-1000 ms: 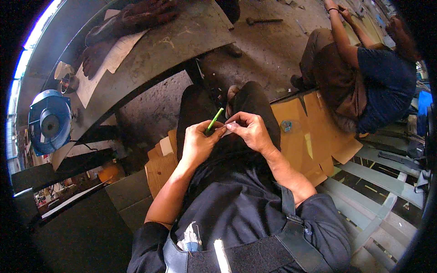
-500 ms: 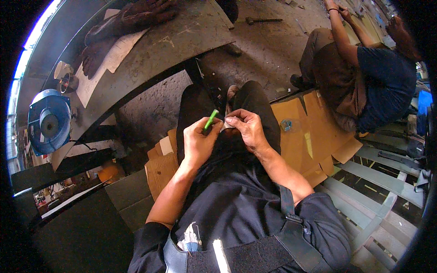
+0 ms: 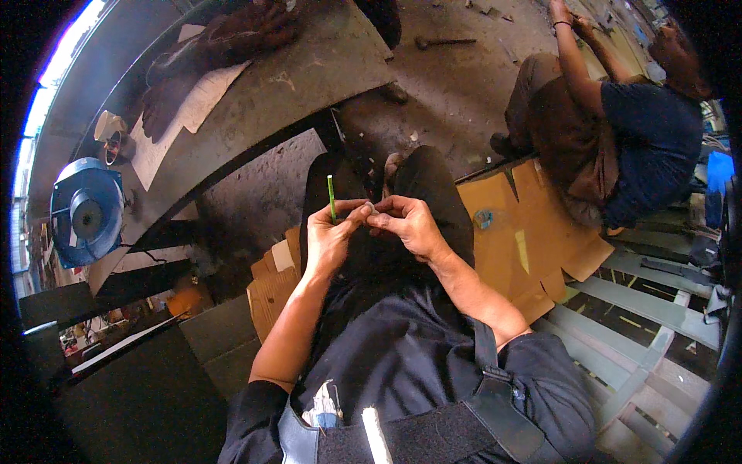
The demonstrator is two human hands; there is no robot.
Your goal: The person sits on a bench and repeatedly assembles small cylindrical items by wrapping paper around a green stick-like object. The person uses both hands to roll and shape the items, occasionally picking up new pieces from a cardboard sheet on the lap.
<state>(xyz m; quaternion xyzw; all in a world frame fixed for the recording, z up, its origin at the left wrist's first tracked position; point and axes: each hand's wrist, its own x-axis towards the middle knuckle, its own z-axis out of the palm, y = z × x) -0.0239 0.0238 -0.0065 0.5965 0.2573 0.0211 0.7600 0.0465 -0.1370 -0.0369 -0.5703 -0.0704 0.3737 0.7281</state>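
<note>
**A:** Remote seat here, feed's a bit dark. What do you get on the hands?

**B:** My left hand (image 3: 328, 241) has its thumb and finger pinched on a tiny pale scrap (image 3: 370, 207), with a green stick (image 3: 332, 199) poking up out of the same grip. My right hand (image 3: 413, 226) is pinching too, thumb and finger on the scrap from its side. Can't tell what the scrap is, fingertips cover most of it.

**A:** Anything change?

**B:** Yep. Half a second ago the tips were a touch apart with more white showing; now they meet. The stick was leaning right, now it's about upright.

**A:** Meaning what?

**B:** My read: both hands are busy with the scrap, and the stick's just parked in the left one.

**A:** And further out?

**B:** Scrap's over the lap, between the knees. Cardboard (image 3: 498, 267) just beside the right leg, with a small bluish round thing (image 3: 484, 219) on it. Bench (image 3: 309, 85) ahead and left, with dark gloves (image 3: 165, 100) on paper (image 3: 205, 100), plus a blue fan (image 3: 87, 213) nearer the left edge. Co-worker (image 3: 649, 147) sits off to the right, well apart from my hands.
</note>
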